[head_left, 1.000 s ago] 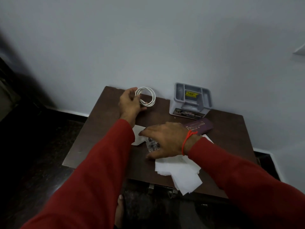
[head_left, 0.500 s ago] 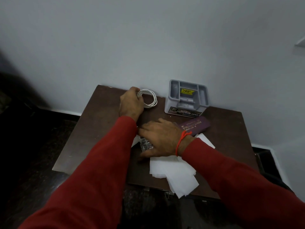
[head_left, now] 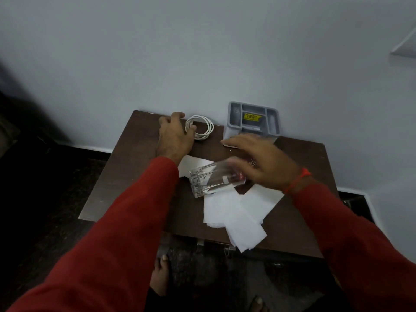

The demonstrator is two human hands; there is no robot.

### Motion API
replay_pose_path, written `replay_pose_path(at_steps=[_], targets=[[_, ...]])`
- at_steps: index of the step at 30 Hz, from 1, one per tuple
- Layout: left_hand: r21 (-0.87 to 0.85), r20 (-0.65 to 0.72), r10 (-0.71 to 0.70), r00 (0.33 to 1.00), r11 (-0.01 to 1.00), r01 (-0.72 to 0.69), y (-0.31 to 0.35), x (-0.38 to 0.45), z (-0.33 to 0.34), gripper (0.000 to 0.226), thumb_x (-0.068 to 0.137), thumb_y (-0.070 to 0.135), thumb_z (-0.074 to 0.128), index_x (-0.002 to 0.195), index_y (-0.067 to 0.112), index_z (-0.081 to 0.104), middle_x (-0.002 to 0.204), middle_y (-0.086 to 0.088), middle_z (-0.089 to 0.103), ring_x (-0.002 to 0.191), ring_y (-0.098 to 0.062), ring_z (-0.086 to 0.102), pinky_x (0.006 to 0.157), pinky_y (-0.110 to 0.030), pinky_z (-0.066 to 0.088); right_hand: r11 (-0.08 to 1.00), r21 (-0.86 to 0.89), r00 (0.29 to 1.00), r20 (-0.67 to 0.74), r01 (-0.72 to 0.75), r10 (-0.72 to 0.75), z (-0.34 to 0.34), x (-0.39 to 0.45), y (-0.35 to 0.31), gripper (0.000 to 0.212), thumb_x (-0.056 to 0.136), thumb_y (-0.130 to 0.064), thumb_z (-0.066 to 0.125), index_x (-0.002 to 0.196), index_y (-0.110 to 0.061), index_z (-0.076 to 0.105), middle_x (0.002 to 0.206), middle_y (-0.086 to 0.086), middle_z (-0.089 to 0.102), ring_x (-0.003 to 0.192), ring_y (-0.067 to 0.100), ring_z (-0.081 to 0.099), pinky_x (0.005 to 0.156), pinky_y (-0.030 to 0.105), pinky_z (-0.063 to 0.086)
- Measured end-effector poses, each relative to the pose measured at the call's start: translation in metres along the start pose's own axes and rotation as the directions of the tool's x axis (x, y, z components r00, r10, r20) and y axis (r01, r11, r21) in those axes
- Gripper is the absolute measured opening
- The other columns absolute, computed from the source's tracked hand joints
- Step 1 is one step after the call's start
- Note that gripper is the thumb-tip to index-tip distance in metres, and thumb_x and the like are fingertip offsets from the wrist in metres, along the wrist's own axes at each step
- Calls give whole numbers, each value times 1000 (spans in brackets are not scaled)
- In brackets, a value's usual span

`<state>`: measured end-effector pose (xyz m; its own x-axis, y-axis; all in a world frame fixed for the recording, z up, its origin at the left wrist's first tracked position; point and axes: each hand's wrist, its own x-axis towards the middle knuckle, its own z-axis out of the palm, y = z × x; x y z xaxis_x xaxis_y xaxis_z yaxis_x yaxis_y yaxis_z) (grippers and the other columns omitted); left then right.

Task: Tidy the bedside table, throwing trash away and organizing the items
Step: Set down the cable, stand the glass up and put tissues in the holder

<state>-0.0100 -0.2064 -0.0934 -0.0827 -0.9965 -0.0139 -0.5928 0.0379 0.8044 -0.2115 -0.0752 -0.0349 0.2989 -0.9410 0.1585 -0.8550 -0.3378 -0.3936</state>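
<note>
A clear glass (head_left: pixel 208 180) lies on its side in the middle of the dark brown bedside table (head_left: pixel 135 167), partly on several white paper sheets (head_left: pixel 236 212). My right hand (head_left: pixel 261 164) hovers blurred over the glass's right end with fingers spread; I cannot tell whether it touches the glass. My left hand (head_left: pixel 174 137) rests on the table at the back left, its thumb against a coiled white cable (head_left: pixel 201 127). A grey organizer tray (head_left: pixel 254 119) with a yellow label stands against the wall.
A dark purple case (head_left: pixel 251 162) is almost wholly hidden under my right hand. One paper sheet hangs over the table's front edge. My bare feet (head_left: pixel 161 273) are on the dark floor below. The grey wall is right behind the table.
My right hand has lifted off the glass and shifted right and back, so the glass now shows lying on its side. My left hand stays beside the cable with looser fingers.
</note>
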Motion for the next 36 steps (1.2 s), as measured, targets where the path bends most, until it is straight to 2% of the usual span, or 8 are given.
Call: replay_pose_path(at_steps=[3,5,8,20,23,28,33,36], targets=[[-55,7,141,990,989,-140,7,-23,-8,45,88,54,68,123,25,63,127,-8,48,122,-27,55,108,-47,46,976,-18,973,-81,-219,217,-1,-31,39,53,83,-18,51,136,-22,55,133,3,58,125,23,52,102,52,45],[84,208,219,953,967,-240,14,-40,-12,48,85,69,62,119,35,65,129,-3,52,127,-25,49,111,-50,38,937,-178,950,28,-302,311,8,-45,53,60,82,-18,56,141,-29,50,142,2,52,132,27,44,106,58,38],[260,445,155,882,920,-292,18,-61,-16,52,80,80,56,115,44,68,140,6,53,136,-25,38,110,-56,27,902,-257,924,75,-347,376,17,-50,56,61,91,-25,63,147,-35,41,152,-4,41,139,26,33,110,49,28],[285,490,126,863,912,-296,-6,-74,-30,79,68,96,42,131,50,58,139,9,60,135,-27,48,108,-59,35,819,-283,855,-6,-499,518,21,-34,39,64,91,-43,63,149,-33,37,148,1,41,134,29,34,107,45,28],[319,489,121,864,897,-306,-2,-80,-29,68,80,83,51,138,47,54,142,5,58,139,-31,42,107,-56,30,821,-181,841,-136,-541,524,20,-51,28,60,91,-44,62,146,-32,41,148,1,41,135,29,33,107,48,27],[311,499,112,859,902,-298,3,-93,-30,87,71,87,45,145,42,49,148,5,55,140,-33,40,106,-55,28,828,88,761,-349,-554,546,29,-95,-3,39,95,-34,58,134,-29,55,138,-1,53,130,27,41,102,47,32],[300,469,120,875,910,-285,7,-102,-35,96,64,96,41,145,44,47,149,3,53,140,-34,41,107,-58,29,824,119,773,-293,-554,562,40,-124,-30,41,91,-32,60,132,-31,58,135,-2,56,128,27,43,103,48,34],[304,453,121,883,910,-281,8,-109,-38,96,60,93,45,142,44,49,145,5,56,136,-32,45,108,-60,31,832,3,815,-195,-555,545,46,-123,-42,48,90,-47,55,136,-33,53,141,-6,51,133,22,38,105,46,30]])
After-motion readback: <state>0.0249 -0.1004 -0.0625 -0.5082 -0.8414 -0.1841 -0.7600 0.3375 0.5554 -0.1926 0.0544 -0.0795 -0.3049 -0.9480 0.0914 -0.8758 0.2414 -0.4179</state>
